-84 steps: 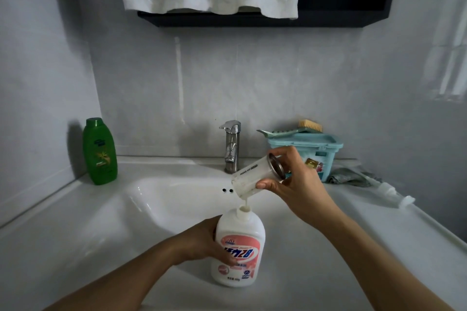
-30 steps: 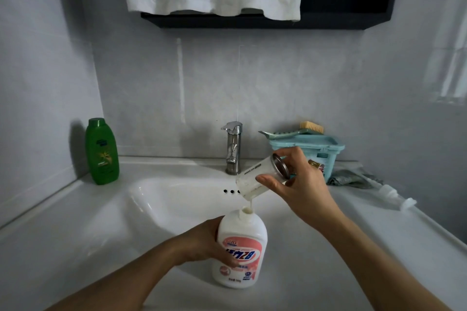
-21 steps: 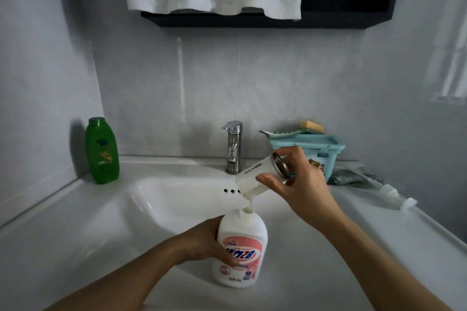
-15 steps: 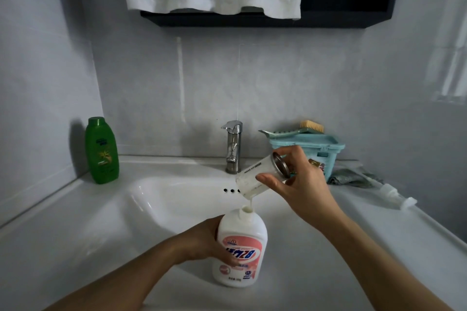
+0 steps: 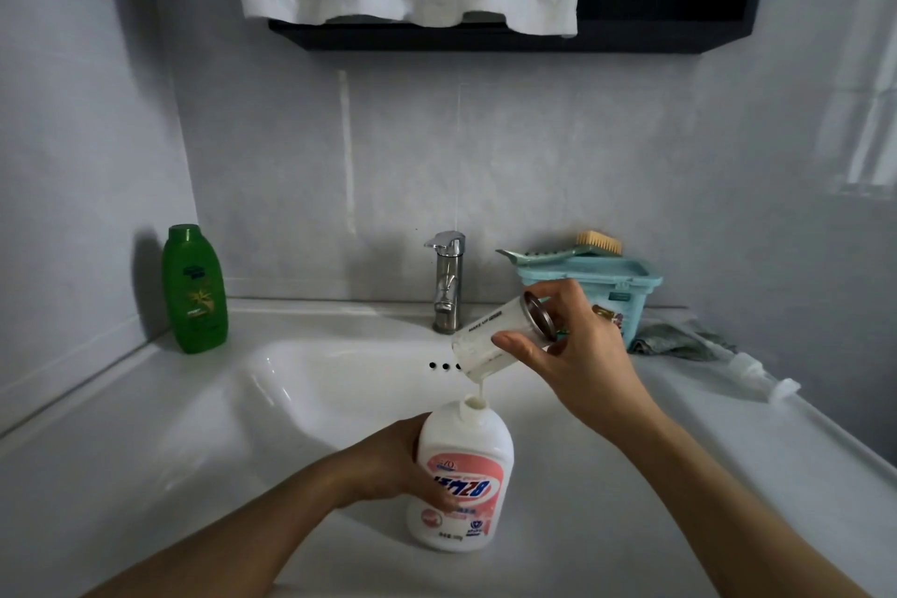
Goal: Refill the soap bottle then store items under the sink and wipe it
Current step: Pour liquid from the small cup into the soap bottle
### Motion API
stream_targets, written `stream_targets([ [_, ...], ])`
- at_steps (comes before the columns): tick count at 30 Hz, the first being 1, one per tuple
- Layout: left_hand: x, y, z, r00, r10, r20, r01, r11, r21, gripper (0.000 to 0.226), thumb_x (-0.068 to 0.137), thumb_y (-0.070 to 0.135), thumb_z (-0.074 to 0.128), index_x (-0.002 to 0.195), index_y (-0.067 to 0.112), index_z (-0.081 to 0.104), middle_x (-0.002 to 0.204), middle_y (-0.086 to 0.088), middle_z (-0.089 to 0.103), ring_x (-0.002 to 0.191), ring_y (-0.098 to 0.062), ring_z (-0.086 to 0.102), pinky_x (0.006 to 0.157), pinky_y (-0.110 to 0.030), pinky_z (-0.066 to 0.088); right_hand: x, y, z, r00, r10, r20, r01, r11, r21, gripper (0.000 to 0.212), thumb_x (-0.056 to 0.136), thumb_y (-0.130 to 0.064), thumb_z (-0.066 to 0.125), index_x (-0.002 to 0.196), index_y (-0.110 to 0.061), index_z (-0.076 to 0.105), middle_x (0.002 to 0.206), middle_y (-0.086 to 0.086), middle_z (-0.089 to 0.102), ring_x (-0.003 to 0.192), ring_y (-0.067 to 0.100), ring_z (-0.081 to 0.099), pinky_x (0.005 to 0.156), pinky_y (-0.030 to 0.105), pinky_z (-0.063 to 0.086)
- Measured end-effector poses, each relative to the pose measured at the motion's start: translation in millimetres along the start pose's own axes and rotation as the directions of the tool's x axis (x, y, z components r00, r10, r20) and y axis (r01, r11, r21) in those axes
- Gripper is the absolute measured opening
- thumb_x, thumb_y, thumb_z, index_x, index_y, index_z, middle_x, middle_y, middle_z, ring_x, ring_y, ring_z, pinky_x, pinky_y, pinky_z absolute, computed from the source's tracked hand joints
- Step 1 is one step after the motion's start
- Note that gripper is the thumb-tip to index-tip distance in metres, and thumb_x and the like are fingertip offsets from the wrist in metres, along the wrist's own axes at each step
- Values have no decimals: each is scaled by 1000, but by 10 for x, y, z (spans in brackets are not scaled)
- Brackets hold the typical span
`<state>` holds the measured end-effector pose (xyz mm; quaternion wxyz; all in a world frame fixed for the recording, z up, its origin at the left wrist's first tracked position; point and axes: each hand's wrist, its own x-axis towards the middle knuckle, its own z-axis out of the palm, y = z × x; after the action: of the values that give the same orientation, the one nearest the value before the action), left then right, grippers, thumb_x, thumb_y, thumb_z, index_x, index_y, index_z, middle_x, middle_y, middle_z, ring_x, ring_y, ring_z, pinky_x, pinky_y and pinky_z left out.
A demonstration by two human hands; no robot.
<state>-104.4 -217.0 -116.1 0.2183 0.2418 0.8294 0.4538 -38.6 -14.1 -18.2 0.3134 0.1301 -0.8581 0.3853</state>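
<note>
Front edge of the desk [image 5: 121, 452]: the soap bottle [image 5: 461, 476] stands upright here, just before the sink basin [image 5: 340, 384], with its cap off and its neck open.
Your left grip [image 5: 388, 466]: fingers curled round the bottle's side, steadying it.
Your right grip [image 5: 577, 354]: thumb and fingers pinch a clear container [image 5: 490, 340], tilted mouth-down just above the bottle's neck.
Step in hand: refilling. A thin white thread of soap runs from the container's lip into the neck.
Soap bottle's look: white, with rounded shoulders, a pink label and a narrow opening. The opaque wall hides the fill level.
Next move: judged from this, hold the lip centred over the neck until the flow stops, then level the container. The pump head [image 5: 757, 376] lies near the desk's right edge, ready to refit.
Left to do: storing and wiping look not yet begun. A green bottle [image 5: 194, 289] stands at the back left corner and a teal basket [image 5: 626, 291] at the back right.
</note>
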Motion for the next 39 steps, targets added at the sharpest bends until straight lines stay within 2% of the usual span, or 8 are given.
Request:
stream_targets([
  [4, -1, 13, 1, 1000, 3, 11, -3, 1000, 2, 66, 67, 8, 84, 122, 33, 56, 112, 11, 71, 104, -4, 65, 85, -21, 54, -1, -3, 1, 1000, -10, -3, 10, 1000, -1, 52, 63, -55, 62, 103, -31, 40, 95, -14, 54, 81, -14, 48, 67, -3, 38],
  [11, -13, 20, 1, 1000, 3, -5, -3, 1000, 22, 68, 66, 10, 84, 125, 31, 56, 114, 9, 70, 107, -8, 64, 95, -34, 53, -2, 0, 0, 1000, -11, -2, 11, 1000, -15, 53, 63, -57, 61, 104, -32, 40, 90, -20, 51, 80, -13, 49, 65, -4, 37],
  [19, -23, 39, 4, 1000, 13, -9, -13, 999, 31, 67, 67, 7, 83, 124, 30, 56, 113, 9, 70, 105, -6, 65, 90, -26, 54, 8, 35, 16, 1000, -27, 3, 27, 999, -27, 50, 65, -57, 59, 104, -32, 39, 98, -12, 56, 83, -13, 49, 69, -1, 40],
  [26, -29, 47, 1, 1000, 7, -1, -7, 1000, 29, 66, 68, 6, 82, 123, 32, 56, 113, 10, 70, 106, -5, 64, 90, -26, 53, -6, 26, 21, 999, -37, 18, 37, 999, -37, 48, 67, -58, 57, 103, -33, 37, 89, -23, 50, 80, -11, 50, 67, 1, 42],
  [30, -30, 47, 5, 1000, 14, -2, -14, 1000, 25, 67, 68, 4, 82, 123, 31, 56, 113, 9, 70, 105, -4, 64, 86, -21, 53, -5, 23, 16, 999, -41, 13, 41, 999, -21, 48, 67, -57, 58, 104, -34, 38, 94, -19, 51, 83, -13, 50, 68, 0, 41],
  [32, -31, 47, 5, 1000, 16, -3, -16, 1000, 25, 67, 68, 4, 82, 123, 31, 56, 113, 9, 70, 104, -3, 64, 85, -19, 53, -5, 21, 16, 999, -36, 20, 37, 999, -28, 48, 67, -58, 57, 104, -34, 37, 97, -18, 51, 82, -9, 51, 66, 0, 41],
  [36, -30, 46, 2, 1000, 13, 4, -13, 999, 33, 65, 67, 7, 83, 121, 33, 56, 112, 10, 70, 105, -5, 64, 90, -26, 53, -8, 17, 15, 1000, -26, 18, 26, 999, -31, 50, 66, -58, 57, 105, -34, 37, 100, -15, 53, 84, -4, 51, 64, 0, 41],
  [39, -30, 55, 1, 1000, 6, 11, -7, 999, 35, 64, 68, 5, 82, 119, 35, 56, 112, 11, 70, 104, -3, 64, 85, -20, 52, -9, 6, 11, 1000, -15, 24, 15, 1000, -23, 49, 66, -57, 58, 104, -34, 37, 100, -15, 52, 87, -1, 52, 64, -1, 40],
])
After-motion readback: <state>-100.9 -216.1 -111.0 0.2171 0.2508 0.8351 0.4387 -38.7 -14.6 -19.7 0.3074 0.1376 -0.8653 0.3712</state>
